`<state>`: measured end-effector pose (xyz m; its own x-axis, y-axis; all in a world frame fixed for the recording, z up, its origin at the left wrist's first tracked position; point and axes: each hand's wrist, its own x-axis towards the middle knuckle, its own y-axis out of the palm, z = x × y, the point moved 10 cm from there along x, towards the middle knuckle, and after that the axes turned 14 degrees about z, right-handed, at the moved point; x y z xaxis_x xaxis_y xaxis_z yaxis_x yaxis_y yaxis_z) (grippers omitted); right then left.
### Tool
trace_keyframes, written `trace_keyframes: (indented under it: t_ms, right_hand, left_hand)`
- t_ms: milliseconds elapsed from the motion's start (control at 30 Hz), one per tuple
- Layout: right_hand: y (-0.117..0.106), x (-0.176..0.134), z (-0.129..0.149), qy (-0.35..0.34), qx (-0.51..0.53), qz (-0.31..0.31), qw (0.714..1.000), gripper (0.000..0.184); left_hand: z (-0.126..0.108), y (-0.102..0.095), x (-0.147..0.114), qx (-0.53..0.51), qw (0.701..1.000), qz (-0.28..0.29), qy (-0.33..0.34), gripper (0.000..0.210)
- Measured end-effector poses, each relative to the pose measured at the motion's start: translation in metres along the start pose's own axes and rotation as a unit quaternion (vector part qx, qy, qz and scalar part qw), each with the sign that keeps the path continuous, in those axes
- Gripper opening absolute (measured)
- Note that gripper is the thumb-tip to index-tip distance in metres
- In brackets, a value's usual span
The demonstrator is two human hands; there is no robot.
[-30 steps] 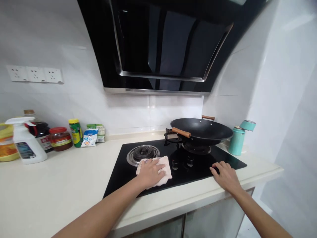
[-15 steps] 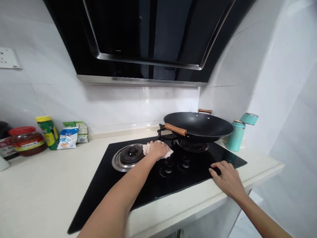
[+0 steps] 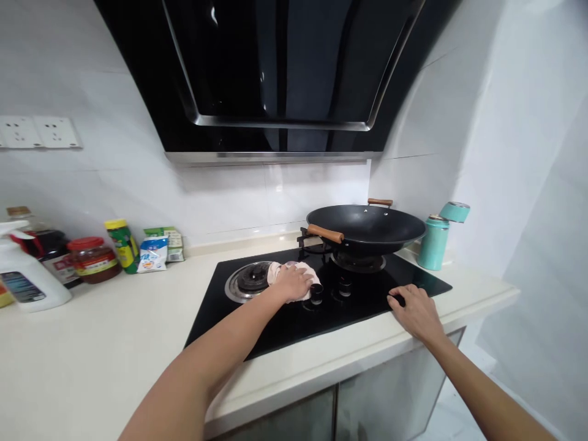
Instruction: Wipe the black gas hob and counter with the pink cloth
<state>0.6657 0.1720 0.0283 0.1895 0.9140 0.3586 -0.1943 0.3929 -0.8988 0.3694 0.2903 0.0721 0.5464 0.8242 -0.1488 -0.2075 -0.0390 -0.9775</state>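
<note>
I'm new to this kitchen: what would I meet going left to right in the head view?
White spray bottle, red-lidded jar, yellow-capped green bottle, blue-and-white packet, left burner, pale cloth, black wok, turquoise flask.

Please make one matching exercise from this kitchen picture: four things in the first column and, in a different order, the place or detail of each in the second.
Column one
1. Cloth
2. Wok
3. Turquoise bottle
4. Jar

Column two
A. Over the right burner
B. Has a red lid
C. Under the left hand
D. On the counter, to the right of the black cooktop

Right pairs: 1-C, 2-A, 3-D, 4-B
</note>
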Motion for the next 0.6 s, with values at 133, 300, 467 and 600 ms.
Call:
trace_keyframes:
  t_ms: [133, 300, 467, 600]
  right_hand:
    - [0.001, 0.0, 0.0, 0.006, -0.008, 0.004, 1.0, 0.033]
    - [0.007, 0.002, -0.005, 0.011, -0.015, 0.012, 1.0, 0.037]
    - [0.015, 0.004, -0.011, 0.006, -0.031, 0.023, 0.999, 0.041]
    - [0.022, 0.007, -0.016, 0.006, -0.044, 0.043, 0.998, 0.045]
  left_hand:
    - [-0.006, 0.004, -0.04, 0.008, 1.0, -0.023, 0.004, 0.047]
    - [-0.024, 0.015, -0.095, 0.004, 0.999, -0.037, 0.017, 0.05]
    - [-0.045, 0.022, -0.143, -0.035, 0.995, -0.047, 0.077, 0.051]
    - [-0.022, 0.025, -0.146, -0.097, 0.994, -0.019, 0.053, 0.053]
